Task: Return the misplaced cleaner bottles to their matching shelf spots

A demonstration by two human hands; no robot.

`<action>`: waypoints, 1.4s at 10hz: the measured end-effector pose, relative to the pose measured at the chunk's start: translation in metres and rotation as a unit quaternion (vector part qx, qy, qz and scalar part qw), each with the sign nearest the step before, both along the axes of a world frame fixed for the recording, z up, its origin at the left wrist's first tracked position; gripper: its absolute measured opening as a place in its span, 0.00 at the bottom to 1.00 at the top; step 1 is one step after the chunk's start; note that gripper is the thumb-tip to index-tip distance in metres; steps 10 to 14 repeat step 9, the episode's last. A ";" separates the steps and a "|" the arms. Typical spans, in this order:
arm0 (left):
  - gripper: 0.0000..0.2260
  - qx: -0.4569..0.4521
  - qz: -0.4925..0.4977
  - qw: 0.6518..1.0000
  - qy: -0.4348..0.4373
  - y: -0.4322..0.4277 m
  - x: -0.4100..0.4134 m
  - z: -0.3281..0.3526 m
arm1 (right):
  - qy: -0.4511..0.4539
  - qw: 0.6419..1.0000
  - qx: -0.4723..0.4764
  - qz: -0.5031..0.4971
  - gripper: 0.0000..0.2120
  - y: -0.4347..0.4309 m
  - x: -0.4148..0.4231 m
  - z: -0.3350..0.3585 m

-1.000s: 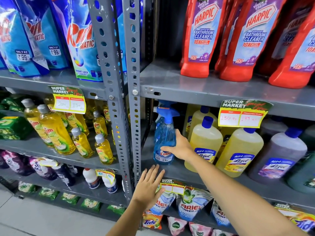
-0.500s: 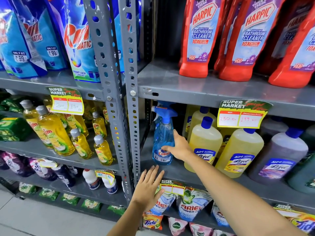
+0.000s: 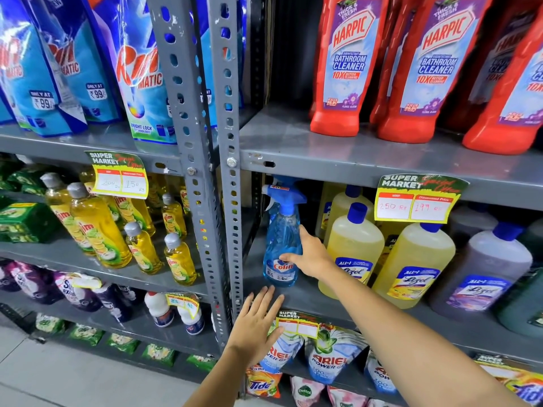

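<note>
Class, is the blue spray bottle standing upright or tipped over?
Upright: the blue spray bottle stands base-down on the shelf, nozzle on top, right hand against its side.

One blue spray bottle (image 3: 281,245), three yellow Lizol bottles (image 3: 354,254), one purple Lizol bottle (image 3: 482,268) and two hands (image 3: 255,327) show; the red Harpic bottles (image 3: 343,69) number at least four.

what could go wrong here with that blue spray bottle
1. The right hand touches the blue Colin spray bottle only on one side, not wrapped around it. The bottle is tall and narrow, so a push could tip it toward the steel upright.
2. It stands near the shelf's front edge; the left hand lies flat there, holding nothing, and may not catch it.
3. The yellow Lizol bottle sits close beside the hand and could get knocked.
</note>
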State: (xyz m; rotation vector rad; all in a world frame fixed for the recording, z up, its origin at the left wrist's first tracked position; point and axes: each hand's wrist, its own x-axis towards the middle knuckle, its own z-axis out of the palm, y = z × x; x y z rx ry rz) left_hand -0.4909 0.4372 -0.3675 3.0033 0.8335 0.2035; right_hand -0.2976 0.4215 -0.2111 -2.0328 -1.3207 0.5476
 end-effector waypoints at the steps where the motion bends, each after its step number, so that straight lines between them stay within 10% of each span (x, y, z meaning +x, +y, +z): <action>1: 0.31 0.003 -0.001 1.000 0.000 0.000 0.000 -0.001 | 0.004 1.000 -0.003 0.002 0.36 0.001 0.000 -0.001; 8: 0.29 -0.012 0.007 0.999 0.049 -0.001 0.001 0.011 | 0.057 0.996 0.026 -0.056 0.42 -0.020 -0.010 0.003; 9: 0.25 -0.033 -0.012 0.996 -0.078 -0.009 0.010 0.030 | 0.080 0.974 0.172 -0.124 0.35 -0.074 -0.032 0.008; 14: 0.25 -0.033 -0.012 0.996 -0.078 -0.009 0.010 0.030 | 0.080 0.974 0.172 -0.124 0.35 -0.074 -0.032 0.008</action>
